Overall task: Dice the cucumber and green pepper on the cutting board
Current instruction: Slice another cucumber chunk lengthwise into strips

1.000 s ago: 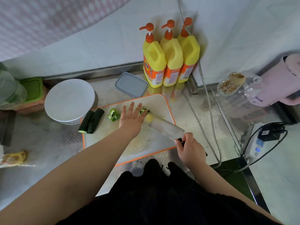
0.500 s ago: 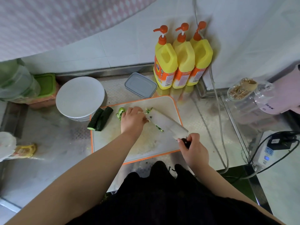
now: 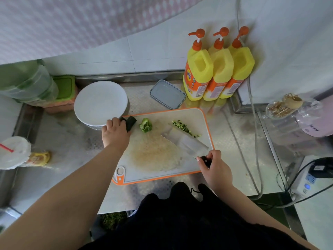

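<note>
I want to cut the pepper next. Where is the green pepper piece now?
The green pepper piece lies on the far left part of the cutting board, between the cucumber under the left hand and the diced pile.

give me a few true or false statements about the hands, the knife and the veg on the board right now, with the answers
1. The left hand grips the dark cucumber pieces at the cutting board's far left corner. True.
2. The right hand is empty. False: it holds the cleaver by its handle.
3. The green pepper piece lies on the board, touched by neither hand. True.
4. The diced bits are piled on the white plate. False: they lie on the board beside the cleaver blade.
5. The cleaver is cutting the green pepper. False: the blade is apart from it.
</note>
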Action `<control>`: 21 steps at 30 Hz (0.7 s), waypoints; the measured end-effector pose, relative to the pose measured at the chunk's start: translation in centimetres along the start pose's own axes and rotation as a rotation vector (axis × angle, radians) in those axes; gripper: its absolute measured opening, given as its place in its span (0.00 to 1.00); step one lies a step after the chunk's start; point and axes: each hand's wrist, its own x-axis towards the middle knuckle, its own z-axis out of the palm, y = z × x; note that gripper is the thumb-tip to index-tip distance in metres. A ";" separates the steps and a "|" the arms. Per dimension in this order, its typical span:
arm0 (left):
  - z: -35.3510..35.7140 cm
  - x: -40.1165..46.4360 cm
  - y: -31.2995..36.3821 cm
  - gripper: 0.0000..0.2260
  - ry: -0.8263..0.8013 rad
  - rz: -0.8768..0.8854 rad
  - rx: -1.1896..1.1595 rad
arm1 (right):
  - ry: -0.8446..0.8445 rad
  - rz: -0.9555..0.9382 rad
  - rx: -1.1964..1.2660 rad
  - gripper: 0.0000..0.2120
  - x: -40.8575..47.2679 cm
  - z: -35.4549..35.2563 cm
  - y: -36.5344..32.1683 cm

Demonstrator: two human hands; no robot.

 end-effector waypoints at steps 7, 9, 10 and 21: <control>-0.1 0.0 1.5 0.16 -0.029 0.028 -0.067 | 0.013 -0.021 -0.011 0.17 -0.1 -0.2 -0.3; -0.6 -0.6 1.7 0.14 -0.062 -0.058 -0.173 | 0.014 0.008 0.009 0.14 0.0 -0.2 -0.4; -1.1 -1.1 1.7 0.14 -0.091 -0.129 -0.271 | 0.013 0.024 0.024 0.13 0.0 -0.3 -0.5; -0.5 -7.4 3.9 0.15 -0.645 -0.574 -1.552 | -0.436 0.143 0.017 0.10 1.7 0.0 -4.4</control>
